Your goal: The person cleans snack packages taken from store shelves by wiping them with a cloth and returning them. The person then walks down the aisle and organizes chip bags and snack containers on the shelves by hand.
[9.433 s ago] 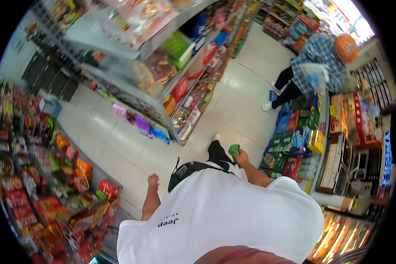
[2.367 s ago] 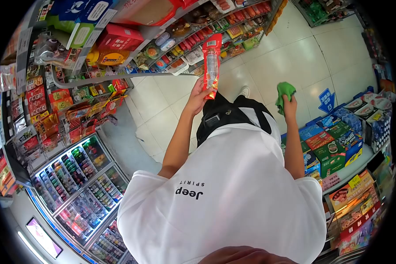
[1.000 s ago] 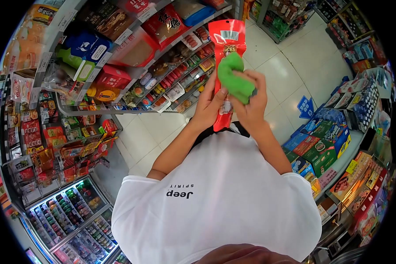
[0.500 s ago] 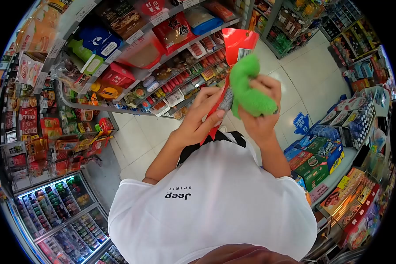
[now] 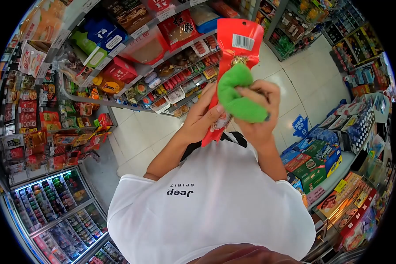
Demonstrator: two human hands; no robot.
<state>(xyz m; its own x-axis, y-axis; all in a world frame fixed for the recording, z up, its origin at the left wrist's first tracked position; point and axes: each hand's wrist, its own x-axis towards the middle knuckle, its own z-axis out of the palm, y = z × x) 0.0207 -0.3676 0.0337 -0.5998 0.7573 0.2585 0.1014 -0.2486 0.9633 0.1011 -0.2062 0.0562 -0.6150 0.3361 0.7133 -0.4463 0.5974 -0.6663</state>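
A long red snack packet (image 5: 228,45) with a barcode label and a see-through window is held up in front of my chest. My left hand (image 5: 199,115) is closed round its left edge, the thumb lying across the front. In my right hand (image 5: 264,110) is a bunched green cloth (image 5: 242,104), pinched between the fingers. The cloth lies against the face of the packet and covers its middle. Below the cloth, the packet's lower end shows close to my white shirt.
A shelf with bagged goods such as a red packet (image 5: 178,30) stands ahead on the left. Lower left is a lit display cooler (image 5: 59,207). Stacked green boxes (image 5: 314,169) stand on the right, with a blue floor sign (image 5: 300,126) beside them. Tiled floor (image 5: 290,88) lies between.
The packet has turned so its front and barcode face me more. The green cloth has shifted slightly left and down across it, in my right hand.
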